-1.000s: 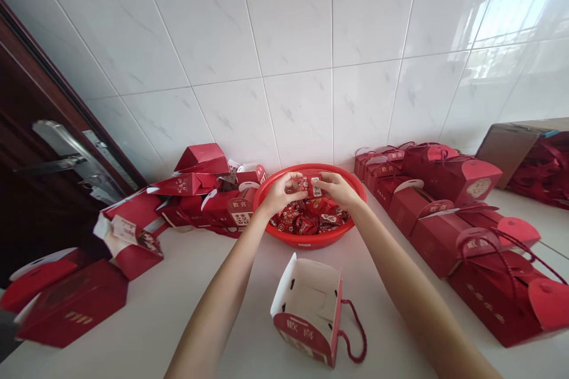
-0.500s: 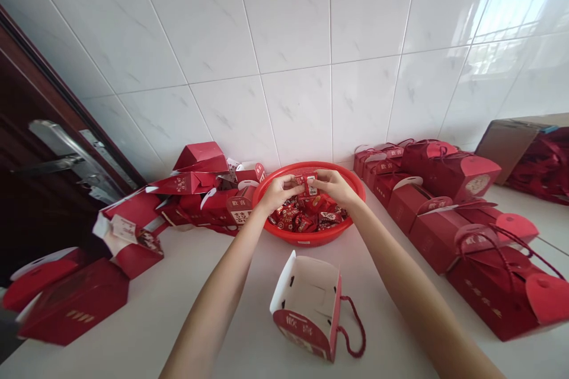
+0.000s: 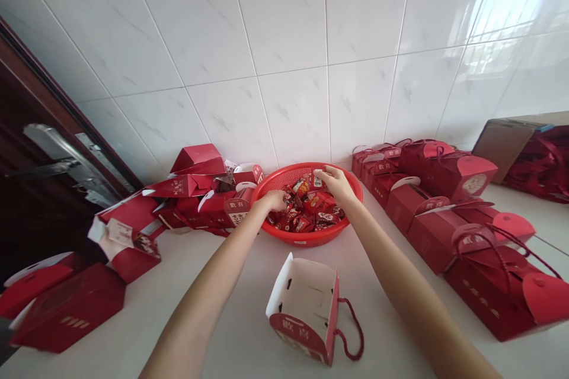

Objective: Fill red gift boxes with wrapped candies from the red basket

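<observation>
A red plastic basket (image 3: 306, 240) by the wall holds many small red wrapped packets (image 3: 313, 207). My left hand (image 3: 272, 202) reaches down into its left side, fingers among the packets; what they touch is hidden. Over the back right of the basket, my right hand (image 3: 331, 180) pinches a small packet with a white label (image 3: 317, 179). In front of the basket stands an open red gift box (image 3: 304, 311) with a white inside and a red cord handle. Nothing shows inside it.
Red boxes (image 3: 444, 231) with cord handles stand in rows at the right. More red boxes (image 3: 80, 308), some open, lie at the left near a door handle (image 3: 62, 154). A cardboard carton (image 3: 502, 145) with red contents is at the far right.
My hands have moved apart. The left one has gone down and left among the packets, away from the packet that both hands were at; the right one keeps a labelled packet.
</observation>
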A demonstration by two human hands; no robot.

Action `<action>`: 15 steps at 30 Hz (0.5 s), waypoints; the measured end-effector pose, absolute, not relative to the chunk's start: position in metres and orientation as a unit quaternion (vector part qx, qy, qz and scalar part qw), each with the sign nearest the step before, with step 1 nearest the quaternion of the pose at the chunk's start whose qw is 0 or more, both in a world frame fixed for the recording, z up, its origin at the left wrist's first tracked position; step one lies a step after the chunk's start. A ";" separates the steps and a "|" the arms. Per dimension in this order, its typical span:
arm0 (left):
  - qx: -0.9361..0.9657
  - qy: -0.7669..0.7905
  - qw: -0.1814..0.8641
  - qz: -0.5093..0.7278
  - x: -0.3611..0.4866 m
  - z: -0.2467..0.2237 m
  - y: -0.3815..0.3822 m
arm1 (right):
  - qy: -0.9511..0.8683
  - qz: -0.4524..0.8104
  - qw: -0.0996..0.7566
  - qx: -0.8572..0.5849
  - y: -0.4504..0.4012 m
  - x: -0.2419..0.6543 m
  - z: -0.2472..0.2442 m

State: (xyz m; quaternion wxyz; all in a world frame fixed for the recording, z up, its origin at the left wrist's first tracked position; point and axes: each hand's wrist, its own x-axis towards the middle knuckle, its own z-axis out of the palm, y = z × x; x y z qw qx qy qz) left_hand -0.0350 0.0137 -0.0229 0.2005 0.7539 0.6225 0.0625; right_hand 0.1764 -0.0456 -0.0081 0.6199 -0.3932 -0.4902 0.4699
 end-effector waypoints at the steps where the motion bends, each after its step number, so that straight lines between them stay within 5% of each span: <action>1: 0.755 0.624 0.197 0.043 -0.034 -0.021 0.016 | -0.490 0.467 0.622 -0.395 -0.046 0.176 -0.008; 15: 0.774 0.589 0.221 -0.067 -0.024 -0.016 0.019 | -0.492 0.465 0.613 -0.408 -0.049 0.174 -0.004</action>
